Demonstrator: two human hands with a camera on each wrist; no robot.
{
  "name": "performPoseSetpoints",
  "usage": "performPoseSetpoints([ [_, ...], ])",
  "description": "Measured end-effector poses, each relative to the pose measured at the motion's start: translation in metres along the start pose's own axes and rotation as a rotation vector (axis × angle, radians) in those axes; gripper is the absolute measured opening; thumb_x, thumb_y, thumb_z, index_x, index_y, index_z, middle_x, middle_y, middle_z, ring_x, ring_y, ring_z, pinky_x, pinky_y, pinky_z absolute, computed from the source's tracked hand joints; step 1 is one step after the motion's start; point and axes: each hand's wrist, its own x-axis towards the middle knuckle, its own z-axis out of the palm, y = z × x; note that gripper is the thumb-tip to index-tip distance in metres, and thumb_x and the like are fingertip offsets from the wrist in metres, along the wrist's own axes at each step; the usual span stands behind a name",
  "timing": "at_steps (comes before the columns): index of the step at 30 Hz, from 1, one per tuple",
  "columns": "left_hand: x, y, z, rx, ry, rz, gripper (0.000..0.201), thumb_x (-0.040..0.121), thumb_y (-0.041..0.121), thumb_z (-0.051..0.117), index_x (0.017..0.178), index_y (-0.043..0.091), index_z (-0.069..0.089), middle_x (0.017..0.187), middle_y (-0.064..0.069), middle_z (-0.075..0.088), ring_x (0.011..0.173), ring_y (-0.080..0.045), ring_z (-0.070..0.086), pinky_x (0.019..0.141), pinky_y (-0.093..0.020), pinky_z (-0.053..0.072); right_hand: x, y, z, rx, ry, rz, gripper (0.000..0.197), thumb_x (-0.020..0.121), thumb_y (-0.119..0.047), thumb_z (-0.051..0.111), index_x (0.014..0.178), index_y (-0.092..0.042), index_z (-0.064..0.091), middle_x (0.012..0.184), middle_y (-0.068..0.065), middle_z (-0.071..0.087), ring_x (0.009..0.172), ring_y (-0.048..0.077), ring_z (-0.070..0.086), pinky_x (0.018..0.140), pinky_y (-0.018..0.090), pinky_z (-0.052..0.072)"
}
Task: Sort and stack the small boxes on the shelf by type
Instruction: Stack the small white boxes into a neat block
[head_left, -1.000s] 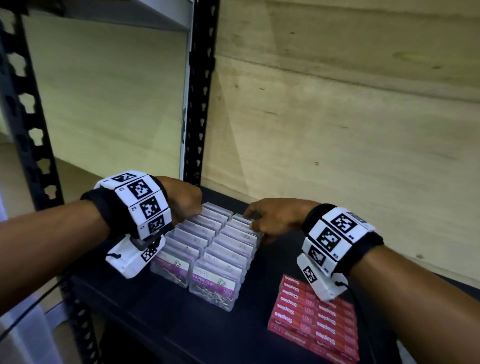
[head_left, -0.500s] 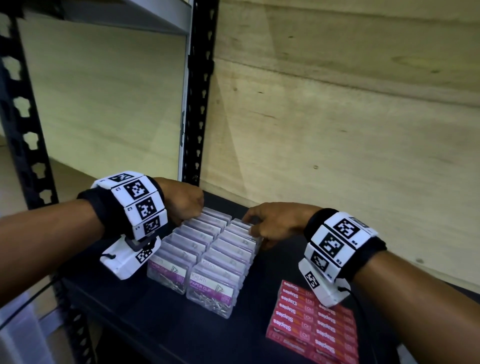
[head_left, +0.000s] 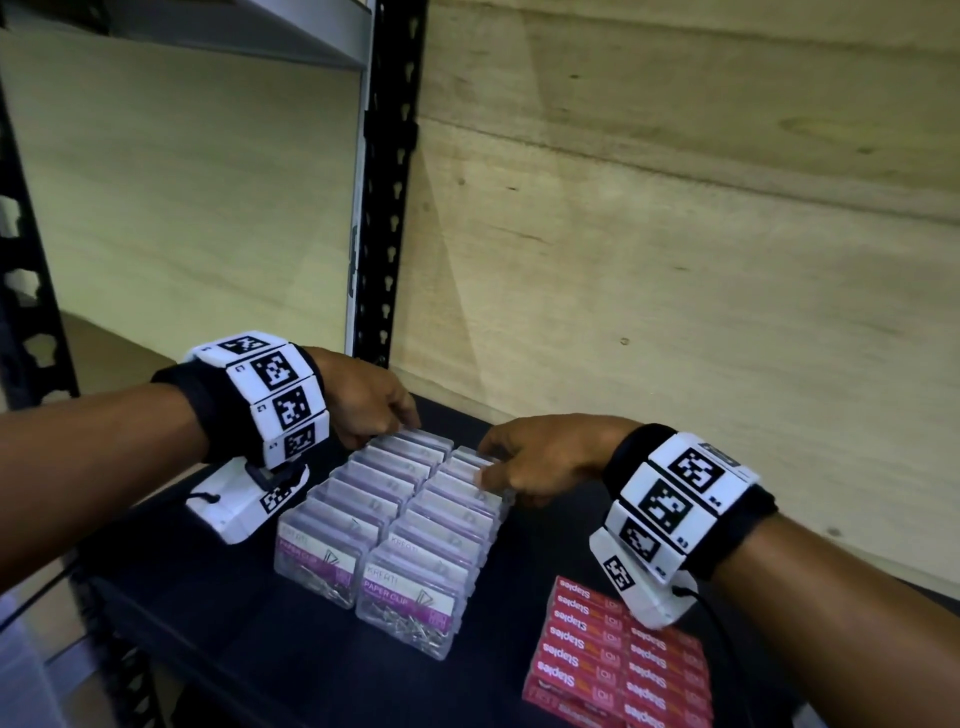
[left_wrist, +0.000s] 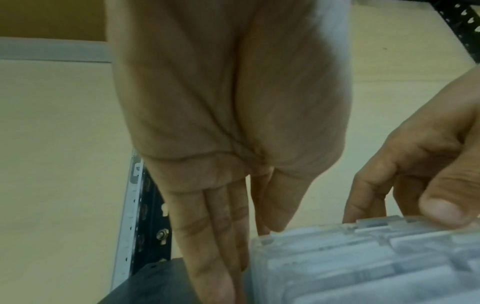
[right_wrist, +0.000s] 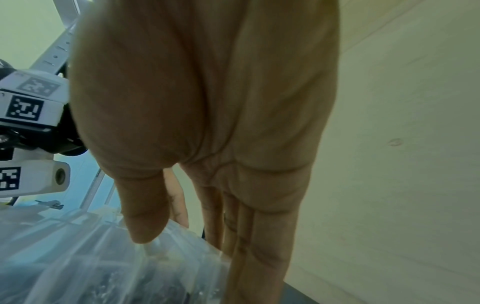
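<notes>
Paper-clip boxes (head_left: 395, 525) stand in two rows on the shelf (head_left: 270, 670), long axis running away from the person. Left hand (head_left: 363, 400) and right hand (head_left: 540, 457), fingers straight, press the far flanks (staples boxes (head_left: 618, 654) nearer right).

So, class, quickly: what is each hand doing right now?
Left hand: open, straight fingers against the far-left paper clip boxes.
Right hand: open, fingers and thumb on the far-right boxes.

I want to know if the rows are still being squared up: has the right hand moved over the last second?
No. The right hand stays at the far end of the paper clip boxes, as before.
</notes>
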Motion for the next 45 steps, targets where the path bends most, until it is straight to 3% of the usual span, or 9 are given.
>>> performPoseSetpoints([
  [3,0.0,0.0,0.001,0.065,0.011,0.039,0.037,0.101,0.021,0.049,0.138,0.024,0.051,0.107,0.008,0.059,0.099,-0.016,0.065,0.085,-0.026,0.056,0.0,0.001,0.0,-0.021,0.009,-0.011,0.043,0.1,-0.038,0.053,0.136,-0.016,0.049,0.12,0.008,0.066,0.106,0.026,0.068,0.095,0.039,0.055],
  [11,-0.003,-0.003,0.003,0.091,0.013,0.054,0.038,0.1,0.024,0.05,0.138,0.027,0.051,0.123,0.005,0.061,0.104,-0.018,0.065,0.09,-0.03,0.056,0.004,0.008,0.002,0.049,0.012,-0.016,0.044,0.097,-0.038,0.058,0.135,-0.02,0.049,0.117,0.007,0.066,0.105,0.026,0.068,0.093,0.038,0.057],
  [16,-0.006,-0.002,0.003,0.095,0.022,0.059,0.037,0.1,0.026,0.05,0.136,0.029,0.051,0.116,0.009,0.062,0.096,-0.012,0.066,0.08,-0.021,0.054,0.002,0.008,0.003,0.052,0.001,-0.022,0.046,0.097,-0.039,0.058,0.138,-0.02,0.046,0.118,0.009,0.066,0.105,0.025,0.067,0.093,0.037,0.056],
  [24,-0.007,-0.001,0.003,0.078,0.006,0.061,0.036,0.101,0.025,0.05,0.136,0.029,0.051,0.11,0.01,0.063,0.088,-0.01,0.064,0.071,-0.017,0.051,0.0,0.008,0.003,0.052,-0.005,-0.009,0.043,0.098,-0.038,0.057,0.136,-0.021,0.046,0.119,0.009,0.066,0.107,0.024,0.066,0.093,0.037,0.056],
  [29,-0.005,-0.001,0.003,0.124,0.019,0.061,0.036,0.1,0.025,0.05,0.136,0.031,0.051,0.107,0.015,0.06,0.088,-0.003,0.059,0.073,-0.016,0.048,-0.001,0.009,0.003,0.058,-0.011,-0.005,0.043,0.097,-0.039,0.057,0.135,-0.02,0.047,0.12,0.011,0.066,0.102,0.023,0.066,0.091,0.035,0.056],
  [32,-0.006,0.0,0.004,0.131,0.002,0.047,0.038,0.1,0.026,0.05,0.138,0.031,0.05,0.121,0.01,0.06,0.102,-0.01,0.062,0.087,-0.025,0.054,-0.003,0.008,0.003,0.034,-0.013,0.006,0.046,0.097,-0.043,0.057,0.136,-0.022,0.046,0.12,0.011,0.066,0.1,0.022,0.066,0.094,0.037,0.056],
  [35,-0.013,0.01,0.005,0.222,0.005,0.044,0.042,0.102,0.032,0.045,0.144,0.031,0.044,0.134,0.01,0.054,0.117,-0.01,0.053,0.101,-0.024,0.042,-0.01,0.011,0.003,-0.026,0.001,0.013,0.055,0.094,-0.05,0.057,0.14,-0.022,0.043,0.121,0.007,0.066,0.107,0.024,0.066,0.097,0.039,0.054],
  [38,-0.022,0.021,0.004,0.322,0.031,0.057,0.047,0.103,0.04,0.04,0.148,0.028,0.038,0.146,0.006,0.045,0.132,-0.013,0.042,0.108,-0.026,0.032,-0.024,0.017,0.001,-0.097,0.025,0.022,0.06,0.094,-0.052,0.055,0.145,-0.022,0.042,0.135,0.001,0.057,0.113,0.02,0.06,0.101,0.038,0.05],
  [45,-0.05,0.072,0.014,0.472,0.146,0.269,0.053,0.095,0.057,0.046,0.139,0.028,0.048,0.135,0.006,0.054,0.116,-0.013,0.053,0.101,-0.033,0.045,-0.082,0.044,-0.004,-0.157,0.011,0.11,0.061,0.091,-0.055,0.059,0.143,-0.026,0.047,0.139,-0.003,0.055,0.122,0.018,0.055,0.105,0.035,0.042],
])
